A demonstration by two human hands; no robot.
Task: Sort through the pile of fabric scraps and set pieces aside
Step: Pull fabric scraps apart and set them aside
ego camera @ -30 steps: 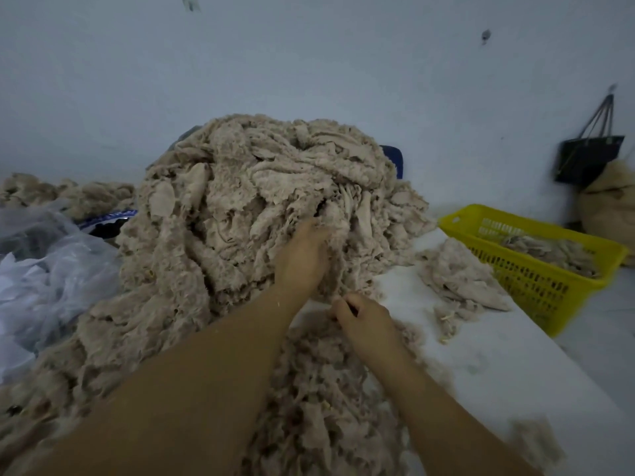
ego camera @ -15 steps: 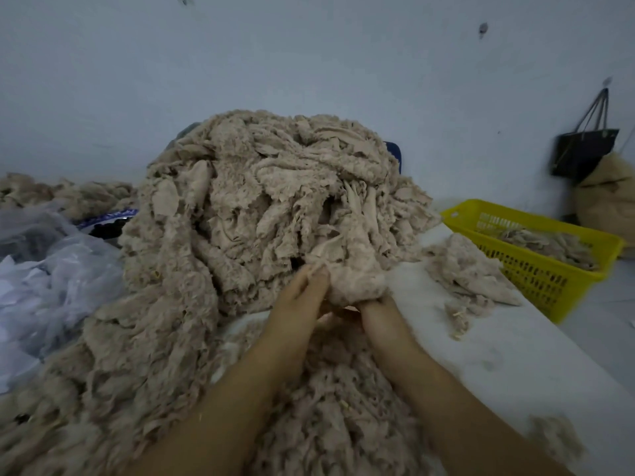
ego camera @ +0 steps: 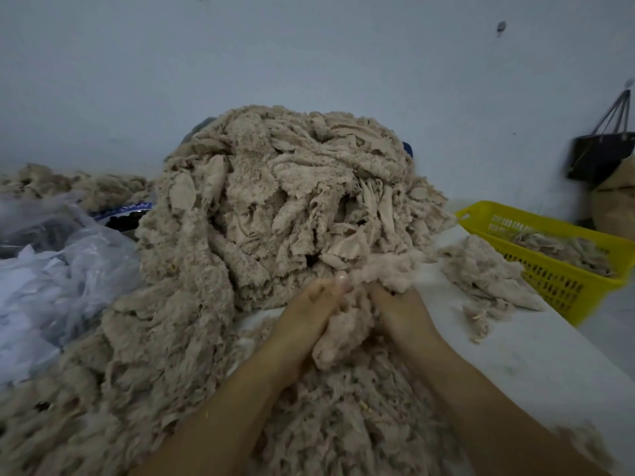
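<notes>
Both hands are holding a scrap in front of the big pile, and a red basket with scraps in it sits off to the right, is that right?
Not quite: the head view shows the basket is yellow, not red. Otherwise yes: left hand and right hand hold a scrap in front of the big pile, the basket with scraps off to the right.

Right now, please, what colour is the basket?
The basket is yellow, seen best in the head view.

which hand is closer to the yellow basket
Right. The right hand, gripping the scrap, sits left of the yellow basket; the left hand holds it farther left.
</notes>
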